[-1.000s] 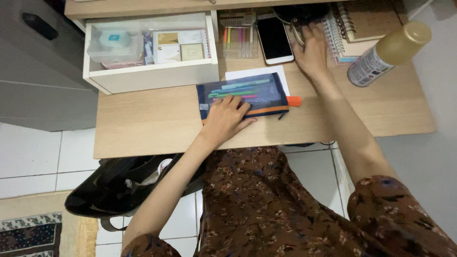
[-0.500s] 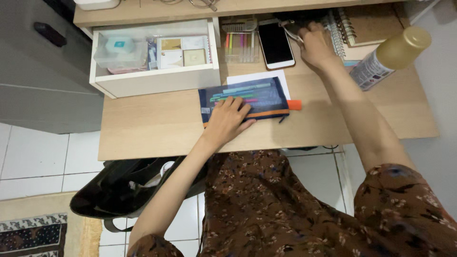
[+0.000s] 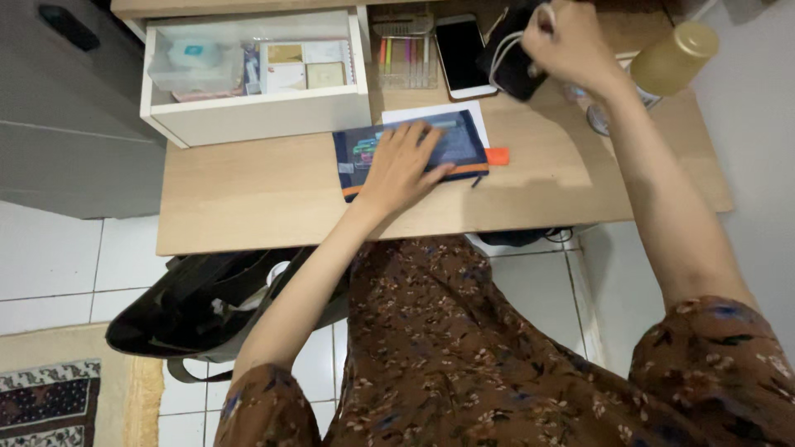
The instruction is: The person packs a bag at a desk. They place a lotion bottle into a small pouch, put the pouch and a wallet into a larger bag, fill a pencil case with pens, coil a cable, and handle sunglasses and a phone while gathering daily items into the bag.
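Observation:
My left hand [image 3: 402, 165] lies flat on a dark blue mesh pencil case [image 3: 464, 142] with coloured pens inside and an orange edge, on the wooden desk [image 3: 248, 190]. My right hand [image 3: 571, 41] is raised at the back of the desk, closed on a black object with a white cable [image 3: 507, 60], lifted just right of a smartphone [image 3: 462, 51]. A white sheet of paper [image 3: 439, 112] lies under the pencil case.
A white drawer box [image 3: 257, 116] with small items stands at the back left. A clear holder of coloured pens [image 3: 404, 58] sits beside the phone. A yellow-capped spray can [image 3: 662, 70] lies at the right. A black bag [image 3: 207, 306] rests on the tiled floor.
My right hand has lifted the black object with its cable up from the back of the desk. My left hand slid further onto the pencil case. The camera view shifted.

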